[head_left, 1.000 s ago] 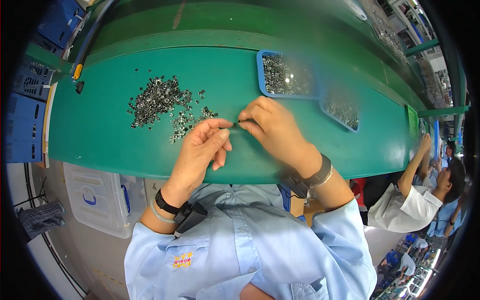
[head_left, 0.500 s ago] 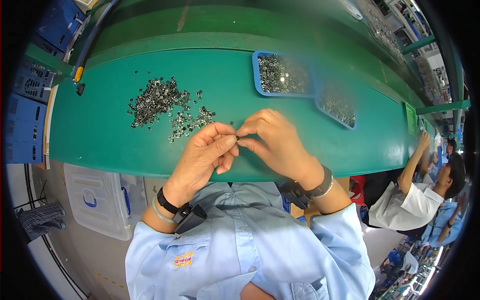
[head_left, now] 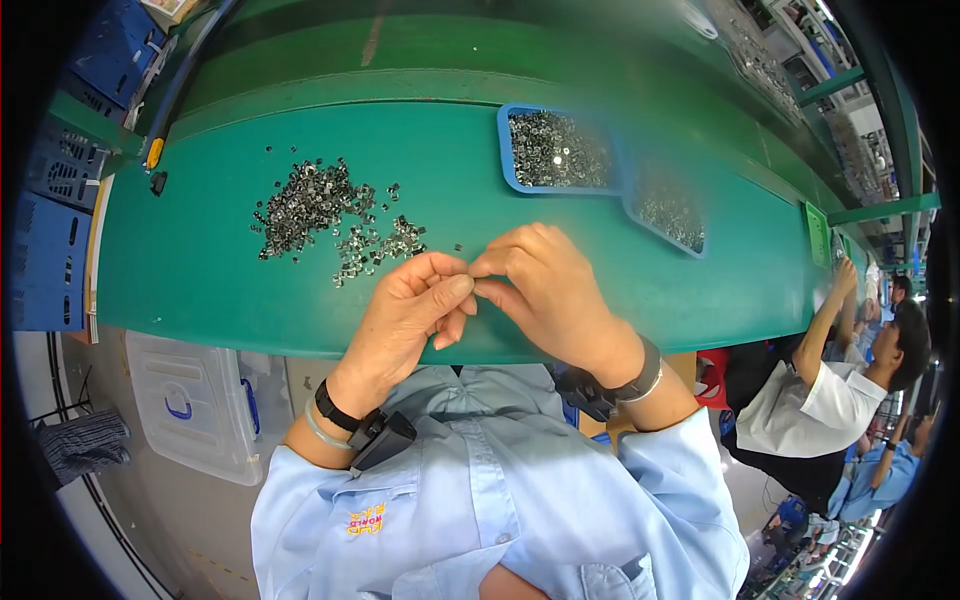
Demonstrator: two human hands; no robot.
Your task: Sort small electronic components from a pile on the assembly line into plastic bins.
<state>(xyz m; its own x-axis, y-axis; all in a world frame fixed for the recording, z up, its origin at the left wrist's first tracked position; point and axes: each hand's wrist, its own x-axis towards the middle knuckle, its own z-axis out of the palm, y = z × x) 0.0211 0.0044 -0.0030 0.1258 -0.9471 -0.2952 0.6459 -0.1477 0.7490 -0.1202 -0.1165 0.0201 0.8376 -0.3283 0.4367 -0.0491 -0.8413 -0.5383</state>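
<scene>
My left hand (head_left: 420, 302) and my right hand (head_left: 547, 292) meet fingertip to fingertip above the near part of the green table (head_left: 250, 310). Both are closed in a pinch, and whatever sits between the fingertips is almost fully hidden. Beyond my left hand lies a loose pile of small black and silver pieces (head_left: 305, 208), with a smaller, shinier scatter (head_left: 375, 245) at its right side. One single dark piece (head_left: 458, 247) rests on the table just past my fingers.
At the far right of the table stand a blue tray (head_left: 508, 165) and a second blue tray (head_left: 655, 233), both holding many small metal pieces. A yellow-handled tool (head_left: 154, 153) is at the far left. A clear plastic box (head_left: 190, 400) stands below left. Another person (head_left: 810, 400) sits at right.
My fingertips have closed further over the small dark piece that showed between them before. Both hands stay nearly in place; the view has shifted slightly.
</scene>
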